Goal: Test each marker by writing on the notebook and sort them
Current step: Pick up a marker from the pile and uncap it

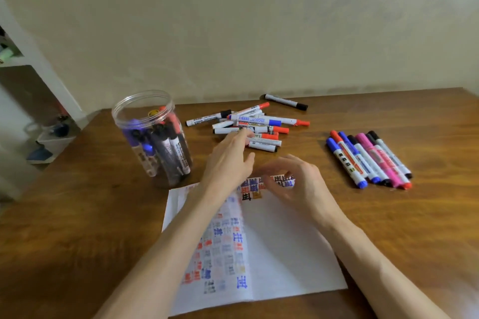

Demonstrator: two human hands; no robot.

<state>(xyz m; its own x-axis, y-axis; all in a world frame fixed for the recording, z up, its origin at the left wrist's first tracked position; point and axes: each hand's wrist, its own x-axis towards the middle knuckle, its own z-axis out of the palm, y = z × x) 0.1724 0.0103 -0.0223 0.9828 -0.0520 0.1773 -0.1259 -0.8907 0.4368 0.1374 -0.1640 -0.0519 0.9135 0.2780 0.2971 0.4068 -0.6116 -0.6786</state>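
An open white notebook (pixel 280 248) lies on the wooden table, its pages marked with red, blue and black test scribbles. A loose pile of markers (pixel 252 124) lies beyond it. My left hand (pixel 229 160) reaches toward the pile with fingers extended, fingertips at the nearest markers, holding nothing. My right hand (pixel 298 179) hovers over the notebook's top edge with fingers loosely curled and empty. A neat row of sorted markers (pixel 370 160) lies to the right.
A clear plastic jar (pixel 153 137) with several markers stands at the left. One black-capped marker (pixel 286 101) lies alone near the wall. White shelves (pixel 31 80) stand off the table's left side. The table (pixel 77 215) shows bare wood at left and right.
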